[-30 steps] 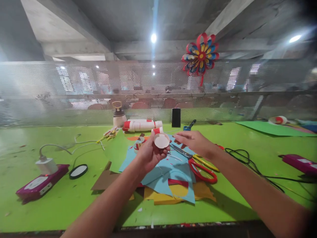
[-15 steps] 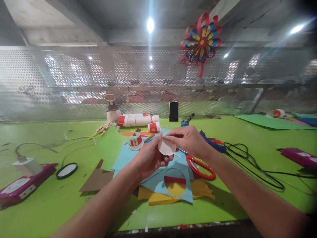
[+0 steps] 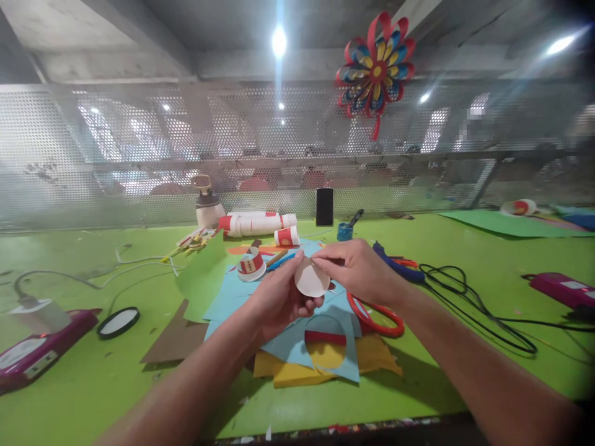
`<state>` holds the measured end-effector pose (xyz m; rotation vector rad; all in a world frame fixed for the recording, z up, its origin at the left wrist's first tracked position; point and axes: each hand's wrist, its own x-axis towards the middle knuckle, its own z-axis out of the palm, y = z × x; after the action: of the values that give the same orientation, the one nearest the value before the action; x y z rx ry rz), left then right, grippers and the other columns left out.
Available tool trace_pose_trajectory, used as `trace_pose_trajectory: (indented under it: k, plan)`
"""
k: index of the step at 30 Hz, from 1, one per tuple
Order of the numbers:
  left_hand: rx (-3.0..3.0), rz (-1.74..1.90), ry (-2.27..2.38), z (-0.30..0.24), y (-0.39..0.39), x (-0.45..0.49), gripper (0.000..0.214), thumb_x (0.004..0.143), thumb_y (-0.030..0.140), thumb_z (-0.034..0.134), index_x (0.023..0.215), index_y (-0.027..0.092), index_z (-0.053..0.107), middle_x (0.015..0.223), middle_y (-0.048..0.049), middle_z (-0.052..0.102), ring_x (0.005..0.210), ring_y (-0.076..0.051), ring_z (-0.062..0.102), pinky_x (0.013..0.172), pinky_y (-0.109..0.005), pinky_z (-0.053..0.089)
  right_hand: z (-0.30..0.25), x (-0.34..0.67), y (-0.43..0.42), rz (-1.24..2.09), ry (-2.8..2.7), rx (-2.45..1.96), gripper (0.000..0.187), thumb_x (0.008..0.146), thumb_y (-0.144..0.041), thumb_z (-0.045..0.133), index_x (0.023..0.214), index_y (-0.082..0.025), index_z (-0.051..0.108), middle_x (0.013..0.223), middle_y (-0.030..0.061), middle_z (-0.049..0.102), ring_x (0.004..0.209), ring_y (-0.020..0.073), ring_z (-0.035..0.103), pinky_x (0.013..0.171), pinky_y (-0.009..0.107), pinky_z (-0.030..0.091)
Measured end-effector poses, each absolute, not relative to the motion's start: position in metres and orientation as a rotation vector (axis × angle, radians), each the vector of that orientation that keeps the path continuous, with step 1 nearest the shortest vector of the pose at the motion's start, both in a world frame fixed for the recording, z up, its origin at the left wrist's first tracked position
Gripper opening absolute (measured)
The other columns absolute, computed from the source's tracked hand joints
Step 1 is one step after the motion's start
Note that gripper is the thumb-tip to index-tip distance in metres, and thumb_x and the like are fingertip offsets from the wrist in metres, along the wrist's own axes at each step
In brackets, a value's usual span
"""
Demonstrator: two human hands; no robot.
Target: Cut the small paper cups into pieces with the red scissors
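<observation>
My left hand (image 3: 286, 294) holds a small white round paper piece (image 3: 312, 280) above the middle of the table, thumb along its left edge and fingers curled beneath. I cannot tell whether it is part of a paper cup. The fingertips of my right hand (image 3: 356, 266) are pinched together at the piece's upper right edge. Below lie light blue paper sheets (image 3: 283, 347), one with a round hole, over yellow paper (image 3: 297, 375). Red-handled scissors (image 3: 393, 325) rest under my right wrist, their blades mostly hidden. A cut-down red and white paper cup (image 3: 251, 266) stands left of my hands.
Behind are stacked paper cups (image 3: 260, 224), a single cup (image 3: 287, 236), a blue jar (image 3: 344, 232) and a dark upright phone-like object (image 3: 324, 207). A blue-handled tool (image 3: 400, 266) and black cable (image 3: 469, 297) lie right. Purple power strips (image 3: 51, 356) sit at both sides.
The white piece has tilted, so more of its round face shows. My right fingertips have shifted slightly along its upper edge. The view has moved a little.
</observation>
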<state>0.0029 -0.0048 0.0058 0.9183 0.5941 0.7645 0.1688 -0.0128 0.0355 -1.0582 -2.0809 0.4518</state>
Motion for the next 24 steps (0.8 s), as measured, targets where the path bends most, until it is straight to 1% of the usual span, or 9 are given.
trace_pose_trajectory:
  k: [5,8,11,14,17,20,24]
  plan:
    - [0.887,0.760,0.581,0.006,-0.003,0.003,0.045,0.099,0.046,0.033,0.092,0.012,0.062,0.079,-0.0107,0.066,0.052,-0.010,0.059,0.042,-0.015,0.039,0.039,0.171,-0.011,0.650,-2.004,-1.105,0.032,0.089,-0.024,0.052,0.062,-0.015,0.067,0.055,0.0007,0.061,0.054,0.0122,0.054,0.055,0.026,0.042]
    - [0.841,0.809,0.596,0.006,0.000,0.001,0.045,0.099,0.048,0.035,0.090,0.012,0.061,0.072,-0.0075,0.062,0.051,-0.010,0.058,0.043,-0.016,0.040,0.036,0.175,-0.004,0.782,-1.912,-1.103,0.033,0.090,-0.030,0.051,0.067,-0.016,0.069,0.063,0.0030,0.067,0.059,0.0138,0.060,0.060,0.028,0.048]
    - [0.817,0.878,0.587,0.005,0.004,0.000,0.042,0.099,0.046,0.036,0.091,0.013,0.061,0.070,-0.0060,0.061,0.051,-0.011,0.058,0.043,-0.017,0.041,0.029,0.177,0.003,0.876,-1.822,-1.100,0.031,0.090,-0.034,0.055,0.070,-0.017,0.072,0.069,0.0048,0.070,0.063,0.0146,0.060,0.063,0.029,0.050]
    - [0.817,0.924,0.548,0.002,0.007,0.000,0.042,0.099,0.045,0.037,0.093,0.013,0.063,0.075,-0.0077,0.064,0.053,-0.011,0.058,0.045,-0.018,0.042,0.023,0.178,0.007,0.964,-1.782,-1.087,0.023,0.084,-0.036,0.065,0.073,-0.018,0.075,0.072,0.0051,0.071,0.068,0.0160,0.060,0.062,0.029,0.049]
    - [0.820,0.940,0.533,0.001,0.007,0.001,0.044,0.100,0.045,0.034,0.090,0.013,0.063,0.074,-0.0079,0.065,0.054,-0.011,0.059,0.046,-0.019,0.043,0.020,0.176,0.007,1.064,-1.747,-1.051,0.018,0.079,-0.035,0.071,0.079,-0.018,0.077,0.076,0.0052,0.071,0.072,0.0165,0.061,0.065,0.029,0.049]
    - [0.858,0.913,0.538,0.002,0.005,0.002,0.048,0.101,0.044,0.028,0.090,0.012,0.063,0.068,-0.0099,0.066,0.053,-0.013,0.059,0.047,-0.019,0.044,0.019,0.176,0.007,1.173,-1.686,-0.999,0.019,0.078,-0.036,0.072,0.079,-0.017,0.077,0.075,0.0056,0.071,0.069,0.0157,0.061,0.066,0.031,0.050]
    - [0.920,0.871,0.541,0.003,0.002,0.003,0.054,0.101,0.046,0.021,0.096,0.011,0.061,0.068,-0.0150,0.069,0.051,-0.014,0.060,0.050,-0.021,0.047,0.018,0.178,0.009,1.297,-1.600,-0.940,0.023,0.077,-0.039,0.074,0.076,-0.017,0.076,0.073,0.0060,0.070,0.063,0.0145,0.060,0.065,0.031,0.051]
